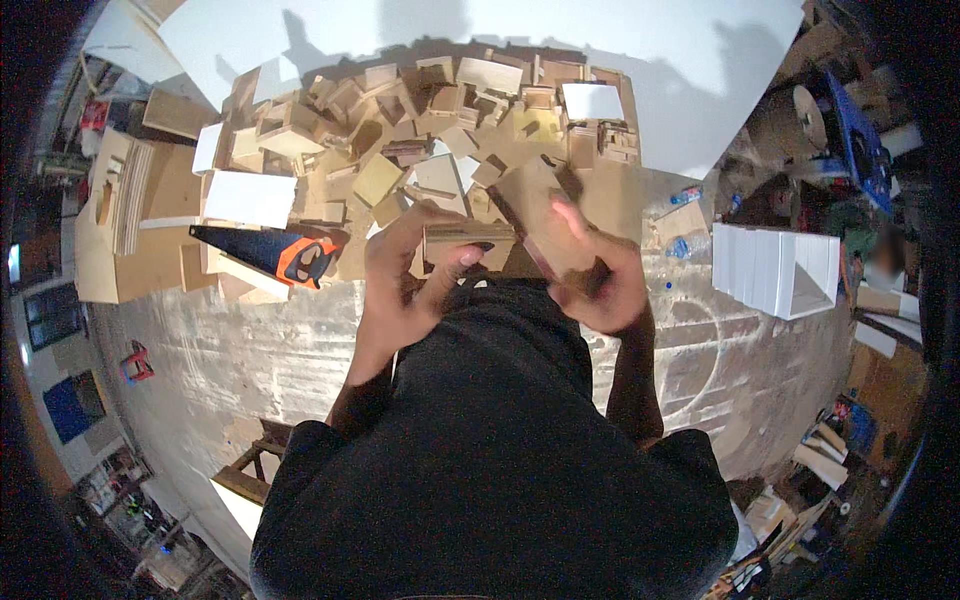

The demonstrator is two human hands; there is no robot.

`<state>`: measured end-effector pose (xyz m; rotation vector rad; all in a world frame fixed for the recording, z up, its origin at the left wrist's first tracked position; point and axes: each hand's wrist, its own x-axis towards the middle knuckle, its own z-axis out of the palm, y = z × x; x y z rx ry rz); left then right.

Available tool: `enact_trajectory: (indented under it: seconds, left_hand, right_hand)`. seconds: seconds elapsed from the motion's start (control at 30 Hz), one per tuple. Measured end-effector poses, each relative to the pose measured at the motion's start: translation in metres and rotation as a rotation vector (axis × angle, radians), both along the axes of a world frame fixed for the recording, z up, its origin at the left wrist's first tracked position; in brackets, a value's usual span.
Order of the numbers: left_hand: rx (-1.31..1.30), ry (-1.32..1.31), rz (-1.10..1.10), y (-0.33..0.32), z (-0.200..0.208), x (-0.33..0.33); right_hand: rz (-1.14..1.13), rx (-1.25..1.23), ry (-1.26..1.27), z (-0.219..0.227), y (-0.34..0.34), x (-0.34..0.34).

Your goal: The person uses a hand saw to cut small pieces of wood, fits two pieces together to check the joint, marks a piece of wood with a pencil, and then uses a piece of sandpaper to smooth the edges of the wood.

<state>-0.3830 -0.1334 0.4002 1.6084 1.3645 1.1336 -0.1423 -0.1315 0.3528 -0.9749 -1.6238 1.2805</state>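
Note:
My left hand (405, 275) curls round the left end of a small wooden block (468, 236). Its thumb presses on the near side and its fingers bend over the far side. My right hand (608, 278) grips a plywood piece (540, 205) with a dark edge, tilted and smeared by motion. The two pieces are close together in front of my body; whether they touch I cannot tell. Beyond them a heap of small wooden offcuts and box-like pieces (400, 105) covers the work surface (610, 200).
A handsaw (270, 252) with a black blade and orange handle lies at the left, by a white board (250, 197). Stacked white panels (775, 268) stand on the right. A large white sheet (690, 110) rises behind the heap. A red tool (137, 362) lies on the floor.

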Motion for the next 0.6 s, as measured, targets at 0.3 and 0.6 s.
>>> enact_trajectory:
  seconds: [0.3, 0.6]
  left_hand:
    - [0.218, 0.276, -0.084, 0.026, 0.018, -0.01]
    - [0.144, 0.192, -0.143, 0.031, 0.015, -0.034]
  right_hand:
    - [-0.075, 0.344, 0.02, 0.016, 0.005, -0.013]
    - [-0.194, -0.148, 0.408, -0.002, 0.013, -0.033]
